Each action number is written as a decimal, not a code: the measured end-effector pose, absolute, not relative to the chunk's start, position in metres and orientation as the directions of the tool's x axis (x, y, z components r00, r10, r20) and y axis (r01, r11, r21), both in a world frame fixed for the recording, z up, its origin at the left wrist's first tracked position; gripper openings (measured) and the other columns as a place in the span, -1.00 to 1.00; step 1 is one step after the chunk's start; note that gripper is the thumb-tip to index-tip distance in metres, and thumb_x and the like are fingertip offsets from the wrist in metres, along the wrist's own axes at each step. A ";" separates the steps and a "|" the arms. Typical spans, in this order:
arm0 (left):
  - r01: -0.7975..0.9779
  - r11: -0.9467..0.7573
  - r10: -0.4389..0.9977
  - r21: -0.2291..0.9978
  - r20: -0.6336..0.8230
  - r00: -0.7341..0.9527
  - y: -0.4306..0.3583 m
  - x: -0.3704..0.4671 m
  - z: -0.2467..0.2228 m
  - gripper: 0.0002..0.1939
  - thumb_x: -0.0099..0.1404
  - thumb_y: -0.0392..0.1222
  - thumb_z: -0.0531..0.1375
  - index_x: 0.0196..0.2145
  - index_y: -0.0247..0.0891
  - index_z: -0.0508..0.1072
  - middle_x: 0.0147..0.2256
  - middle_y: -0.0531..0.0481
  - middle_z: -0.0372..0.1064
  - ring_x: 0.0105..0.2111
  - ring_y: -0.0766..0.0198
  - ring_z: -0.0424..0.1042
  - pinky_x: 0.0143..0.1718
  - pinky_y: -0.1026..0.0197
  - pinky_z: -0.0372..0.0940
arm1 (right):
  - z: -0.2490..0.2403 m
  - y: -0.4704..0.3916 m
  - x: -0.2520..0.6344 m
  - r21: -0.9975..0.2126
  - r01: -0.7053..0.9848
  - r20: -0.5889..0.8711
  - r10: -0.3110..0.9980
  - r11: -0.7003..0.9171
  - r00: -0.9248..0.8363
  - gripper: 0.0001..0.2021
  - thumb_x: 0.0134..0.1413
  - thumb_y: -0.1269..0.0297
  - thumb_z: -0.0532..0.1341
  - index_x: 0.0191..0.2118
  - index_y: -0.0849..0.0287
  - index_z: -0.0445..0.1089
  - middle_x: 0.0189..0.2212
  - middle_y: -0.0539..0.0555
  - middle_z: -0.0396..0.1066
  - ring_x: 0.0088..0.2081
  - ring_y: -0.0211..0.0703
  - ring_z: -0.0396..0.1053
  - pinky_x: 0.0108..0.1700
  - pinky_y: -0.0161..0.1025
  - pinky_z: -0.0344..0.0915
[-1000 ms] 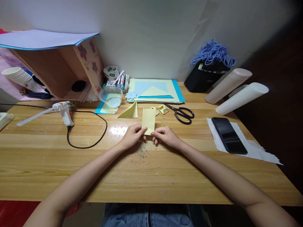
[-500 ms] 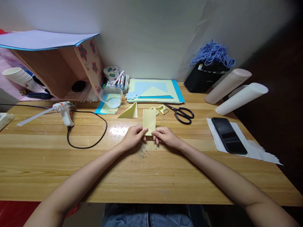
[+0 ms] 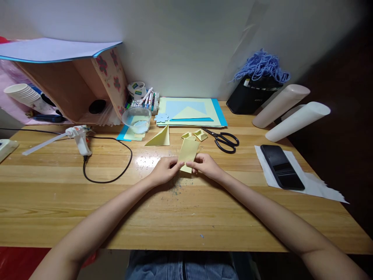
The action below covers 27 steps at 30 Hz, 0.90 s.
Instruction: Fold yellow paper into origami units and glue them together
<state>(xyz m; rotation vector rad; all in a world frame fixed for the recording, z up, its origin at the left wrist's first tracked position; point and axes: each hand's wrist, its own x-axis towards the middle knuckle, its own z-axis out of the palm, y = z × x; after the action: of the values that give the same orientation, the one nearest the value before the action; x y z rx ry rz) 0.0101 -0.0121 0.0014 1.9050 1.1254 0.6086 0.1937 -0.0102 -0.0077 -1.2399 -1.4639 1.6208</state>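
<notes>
A small rectangle of pale yellow paper (image 3: pixel 189 151) is held up above the table, tilted to the right. My left hand (image 3: pixel 166 169) pinches its lower left part, thumb on the near face. On the other side, my right hand (image 3: pixel 207 166) grips the lower right part, its thumb close to the left thumb. The fingers behind the paper are mostly hidden. Just beyond it lie two small folded yellow paper pieces (image 3: pixel 200 135). A folded yellow triangle of paper (image 3: pixel 162 138) stands to their left, and black-handled scissors (image 3: pixel 224 140) lie to their right.
On the left are a glue gun (image 3: pixel 79 139) with its cord and an open box (image 3: pixel 109 83). A plastic bowl (image 3: pixel 136 118) and stacked coloured sheets (image 3: pixel 218 111) sit at the back. A phone (image 3: pixel 281 167) and white rolls (image 3: pixel 297 121) are at right.
The yellow paper has turned from upright to leaning right. Both thumbs have come closer together across its lower part, and the small folded pieces behind it show more.
</notes>
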 end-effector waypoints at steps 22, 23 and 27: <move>0.459 -0.154 0.851 0.875 -0.119 0.512 -0.012 0.009 0.000 -0.48 0.25 0.10 -0.08 -0.55 -0.35 0.42 -0.64 0.03 0.28 -0.63 0.41 0.20 -0.57 0.37 0.06 | -0.011 -0.015 0.190 -0.983 0.076 -0.180 0.943 -0.165 -0.281 -0.71 -0.16 0.10 0.27 -0.53 0.29 0.41 -0.55 0.05 0.41 -0.51 -0.31 0.29 -0.43 -0.34 0.21; 0.444 -0.142 0.848 0.885 -0.123 0.516 -0.012 0.009 0.001 -0.49 0.26 0.09 -0.08 -0.54 -0.35 0.41 -0.64 0.04 0.27 -0.63 0.41 0.20 -0.57 0.37 0.06 | -0.012 -0.015 0.190 -0.983 0.091 -0.180 0.948 -0.162 -0.263 -0.70 -0.16 0.08 0.27 -0.54 0.29 0.40 -0.57 0.05 0.39 -0.54 -0.32 0.26 -0.46 -0.34 0.19; 0.419 -0.092 0.843 0.903 -0.154 0.515 -0.012 0.009 0.003 -0.53 0.25 0.07 -0.06 -0.54 -0.35 0.39 -0.66 0.06 0.22 -0.65 0.42 0.17 -0.58 0.37 0.05 | -0.012 -0.013 0.192 -0.983 0.128 -0.154 0.966 -0.130 -0.209 -0.63 -0.14 0.02 0.24 -0.61 0.29 0.36 -0.65 0.04 0.33 -0.61 -0.36 0.16 -0.54 -0.35 0.12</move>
<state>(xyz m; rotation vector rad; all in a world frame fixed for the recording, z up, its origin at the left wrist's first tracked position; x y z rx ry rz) 0.0092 -0.0121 0.0030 1.7092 1.0750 0.5057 0.1924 -0.0130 -0.0121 -1.2904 -1.3869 1.4256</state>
